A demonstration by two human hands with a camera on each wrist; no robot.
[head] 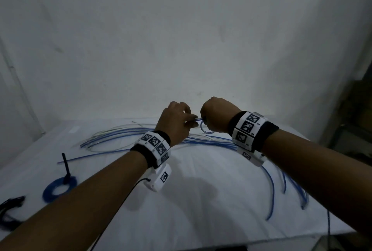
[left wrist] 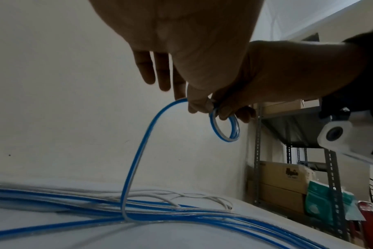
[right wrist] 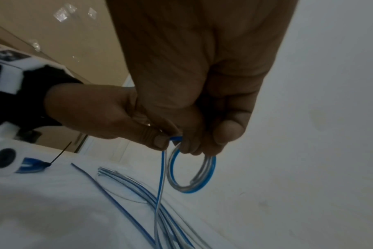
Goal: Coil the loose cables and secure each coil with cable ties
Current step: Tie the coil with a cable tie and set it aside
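Observation:
A small coil [head: 205, 128] of blue-and-clear cable hangs in the air between both hands, above the far middle of the table. My right hand [head: 203, 120] pinches the top of the coil [right wrist: 192, 175] with thumb and fingers. My left hand [head: 190, 121] pinches the same cable just beside the coil, thumb against fingertip [right wrist: 159, 142]. From that pinch the cable's loose length [left wrist: 136, 160] drops to the pile of loose cables [left wrist: 96, 207] on the table. In the left wrist view my left hand's other fingers [left wrist: 147, 70] stick out straight.
A finished blue coil [head: 58, 188] with an upright black cable tie [head: 65, 166] lies at the left. More black ties [head: 10, 207] sit at the left edge. Loose cables [head: 271, 186] trail off to the right. A white cloth [head: 201, 210] covers the table. Metal shelving with boxes [left wrist: 287, 176] stands at the right.

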